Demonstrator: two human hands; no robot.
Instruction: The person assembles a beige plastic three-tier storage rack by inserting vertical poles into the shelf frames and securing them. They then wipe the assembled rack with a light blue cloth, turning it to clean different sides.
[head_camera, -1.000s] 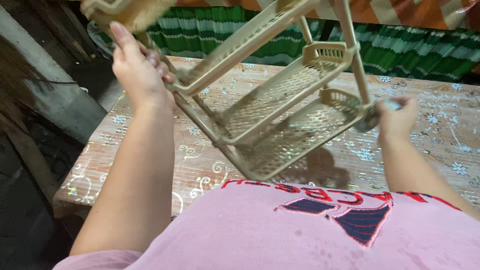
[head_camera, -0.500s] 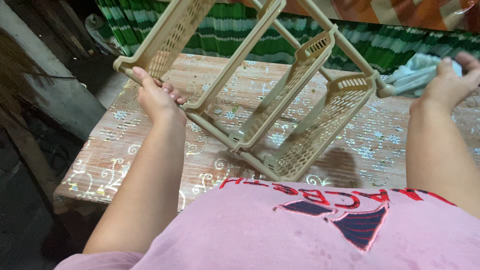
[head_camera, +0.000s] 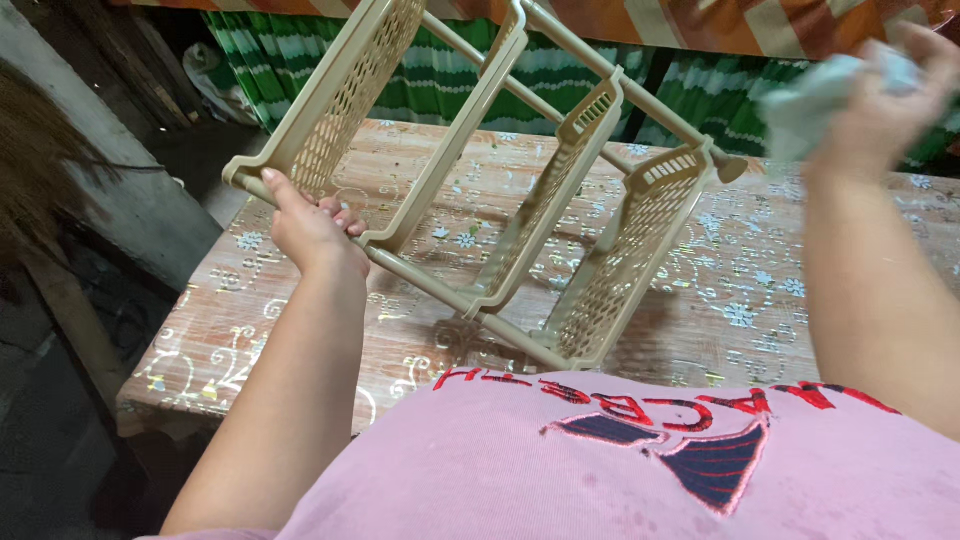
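Note:
A beige plastic tiered rack (head_camera: 545, 215) with several perforated shelves lies tilted on its side over the table. My left hand (head_camera: 312, 228) grips one of its poles near the end shelf at the left. My right hand (head_camera: 880, 95) is raised at the upper right, blurred, closed around a crumpled pale cloth (head_camera: 812, 98), apart from the rack. The rack's lower corner rests near the table's front edge.
The table (head_camera: 740, 300) wears a brown cloth with white floral print. Green striped fabric (head_camera: 460, 70) hangs behind it, with orange striped fabric above. A dark wall and a broom-like brush (head_camera: 40, 170) stand at the left.
The rack has swung lower and more to the left, with my left hand still on its pole. My right hand with the cloth has lifted higher at the right.

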